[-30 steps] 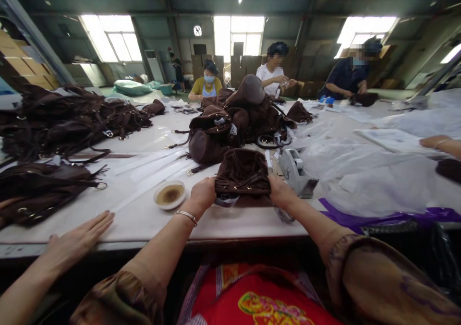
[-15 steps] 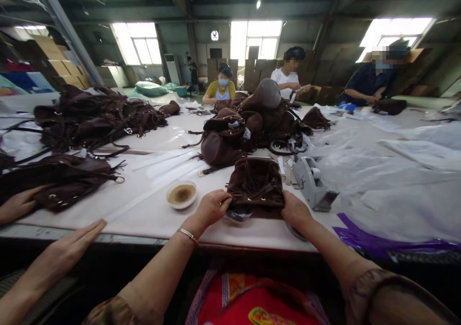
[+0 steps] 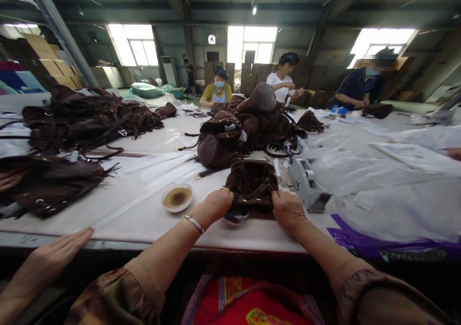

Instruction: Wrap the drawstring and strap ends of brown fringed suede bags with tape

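Note:
A dark brown drawstring bag [image 3: 252,183] with gold eyelets stands on the table in front of me. My left hand [image 3: 218,204] grips its left side near the rim, and my right hand [image 3: 288,210] grips the right side. Some clear plastic [image 3: 236,217] shows under the bag's near edge. To the left of my left hand sits a white bowl [image 3: 177,198] with a brown stain inside. A grey tape dispenser [image 3: 309,185] stands just right of the bag.
Brown bags are heaped behind [image 3: 230,138] and at the left [image 3: 82,118]. A co-worker's hand [image 3: 54,258] rests by the table edge at the left, near another bag [image 3: 57,186]. Clear plastic sheets [image 3: 382,195] and purple plastic [image 3: 360,238] spread across the right. Several people work beyond.
My hands have shifted up the bag's sides, closer to its rim, and the bag's opening shows a little more. The co-worker's other hand at the left has gone further into a bag.

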The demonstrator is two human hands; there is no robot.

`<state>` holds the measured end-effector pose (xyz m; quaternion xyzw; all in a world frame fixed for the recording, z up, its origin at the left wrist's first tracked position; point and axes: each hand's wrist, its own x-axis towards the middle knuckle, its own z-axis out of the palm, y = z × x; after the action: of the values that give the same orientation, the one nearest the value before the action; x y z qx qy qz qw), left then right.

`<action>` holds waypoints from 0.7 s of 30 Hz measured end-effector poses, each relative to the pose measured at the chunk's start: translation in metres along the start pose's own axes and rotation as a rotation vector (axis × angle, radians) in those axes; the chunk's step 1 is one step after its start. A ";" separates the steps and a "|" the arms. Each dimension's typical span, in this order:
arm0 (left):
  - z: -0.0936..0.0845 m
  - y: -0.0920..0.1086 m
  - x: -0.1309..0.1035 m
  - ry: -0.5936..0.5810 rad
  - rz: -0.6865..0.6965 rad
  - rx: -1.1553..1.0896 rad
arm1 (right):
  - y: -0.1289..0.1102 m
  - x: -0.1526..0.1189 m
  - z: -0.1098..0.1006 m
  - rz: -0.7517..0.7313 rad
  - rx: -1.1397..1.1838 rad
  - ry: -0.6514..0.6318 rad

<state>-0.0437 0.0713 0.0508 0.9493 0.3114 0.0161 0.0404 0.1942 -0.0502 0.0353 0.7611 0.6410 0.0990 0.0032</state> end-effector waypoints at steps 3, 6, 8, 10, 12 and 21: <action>0.004 -0.003 -0.007 0.034 -0.093 0.002 | 0.003 0.003 0.006 0.039 0.028 -0.068; 0.010 -0.010 -0.015 0.066 -0.172 -0.021 | 0.007 0.005 0.014 0.064 0.057 -0.089; 0.014 -0.014 -0.020 0.081 -0.208 -0.042 | 0.010 0.005 0.018 0.070 0.082 -0.101; 0.017 -0.017 -0.023 0.091 -0.229 -0.063 | 0.011 0.006 0.019 0.076 0.111 -0.109; 0.020 -0.019 -0.026 0.101 -0.242 -0.086 | 0.011 0.006 0.020 0.084 0.142 -0.117; 0.020 -0.031 -0.028 0.183 -0.327 -0.251 | 0.028 0.014 0.020 0.105 0.343 -0.142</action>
<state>-0.0836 0.0781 0.0283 0.8682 0.4591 0.1341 0.1318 0.2265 -0.0386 0.0218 0.7880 0.6060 -0.0654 -0.0865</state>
